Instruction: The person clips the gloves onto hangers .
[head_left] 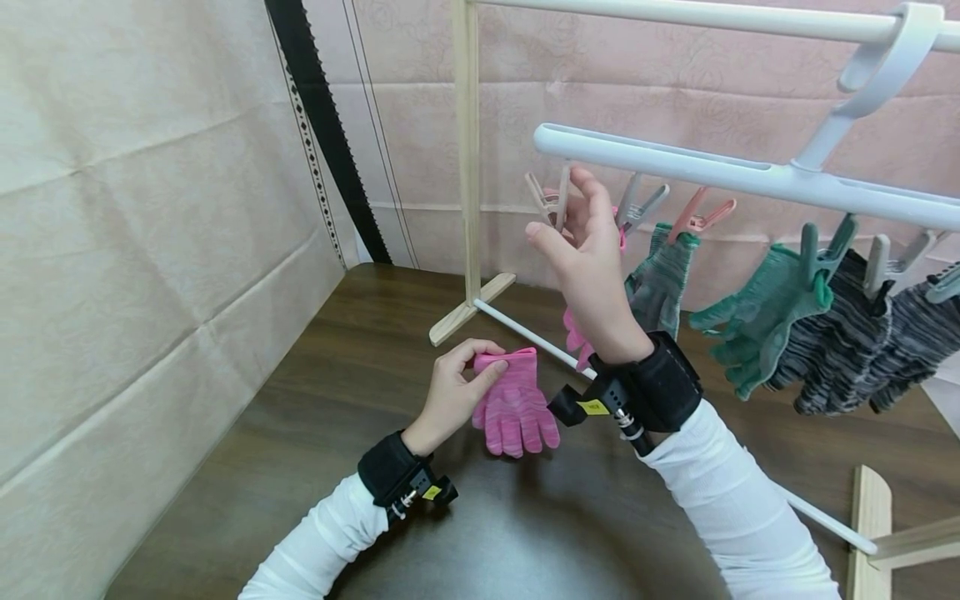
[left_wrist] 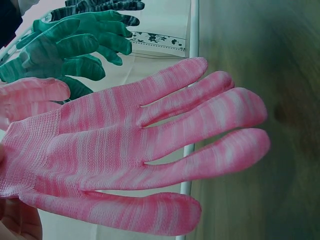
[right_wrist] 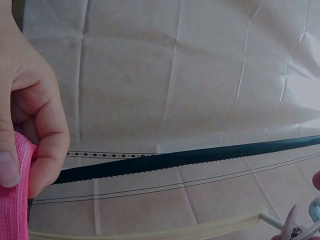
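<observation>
A pink striped glove [head_left: 515,408] hangs fingers-down from my left hand [head_left: 457,383], which pinches its cuff between thumb and fingers. In the left wrist view the same glove [left_wrist: 150,135] spreads out large. Up at the left end of the light-blue hanger [head_left: 667,162], my right hand [head_left: 592,250] is raised beside a pale clothespin [head_left: 553,200], thumb and index finger apart around it. That clothespin's handles stand spread, and no glove shows in it. Behind the right wrist, another pink glove [head_left: 576,337] is mostly hidden.
Green-and-grey [head_left: 660,279], green [head_left: 772,308] and black-and-grey gloves [head_left: 832,333] hang from clothespins farther right. The hanger hooks over the rack's white top bar [head_left: 675,12]. A wooden post [head_left: 467,150] and a low white bar [head_left: 525,333] stand near the left hand.
</observation>
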